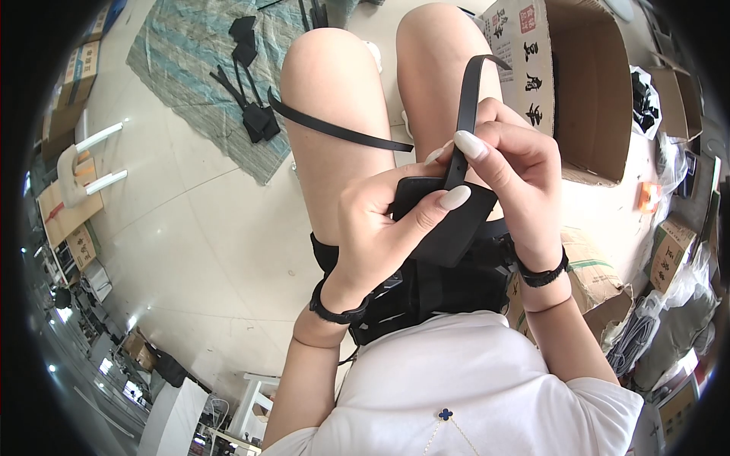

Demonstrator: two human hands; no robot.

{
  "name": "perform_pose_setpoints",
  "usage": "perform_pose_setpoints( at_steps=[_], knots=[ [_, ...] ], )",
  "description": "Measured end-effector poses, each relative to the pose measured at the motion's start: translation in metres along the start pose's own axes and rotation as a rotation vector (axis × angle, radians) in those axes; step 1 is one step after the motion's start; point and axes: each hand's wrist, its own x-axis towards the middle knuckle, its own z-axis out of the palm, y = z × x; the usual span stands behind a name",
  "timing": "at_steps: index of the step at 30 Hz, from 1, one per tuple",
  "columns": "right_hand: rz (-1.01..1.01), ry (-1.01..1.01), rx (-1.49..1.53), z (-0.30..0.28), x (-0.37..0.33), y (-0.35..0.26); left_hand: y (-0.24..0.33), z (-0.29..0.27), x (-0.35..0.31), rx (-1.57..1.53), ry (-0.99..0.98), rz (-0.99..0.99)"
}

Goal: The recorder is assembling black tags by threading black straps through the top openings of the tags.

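Above my lap, my left hand (372, 224) grips a flat black leather-like piece (452, 235), its thumb pressed on the top edge. My right hand (525, 178) pinches a narrow black strap (470, 91) between thumb and fingers, right where it meets the flat piece. The strap rises past my fingers and curls over at its far end. Another black strap length (334, 131) stretches leftward across my left thigh; whether it belongs to the same piece is hidden by my hands. Dark material (426, 292) lies in my lap beneath.
A greenish striped sheet (182, 83) on the floor bears several black strapped pieces (260, 121). An open cardboard box (585, 91) stands by my right knee, another carton (589, 266) beside my right forearm. A bundle of grey cord (633, 342) lies at the right.
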Motion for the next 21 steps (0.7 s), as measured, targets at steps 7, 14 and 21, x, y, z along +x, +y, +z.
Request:
perform_pose_setpoints(
  at_steps=[7,14,21],
  knots=[
    [0.054,0.073,-0.007,0.008,-0.001,-0.002,0.000,-0.004,-0.002,0.032,0.002,-0.086],
    [0.070,0.092,0.014,0.007,-0.004,0.003,0.000,-0.003,-0.001,0.038,-0.010,-0.100],
    [-0.214,-0.035,0.124,-0.004,-0.008,0.007,0.004,0.000,-0.001,0.609,0.038,0.547]
  ],
)
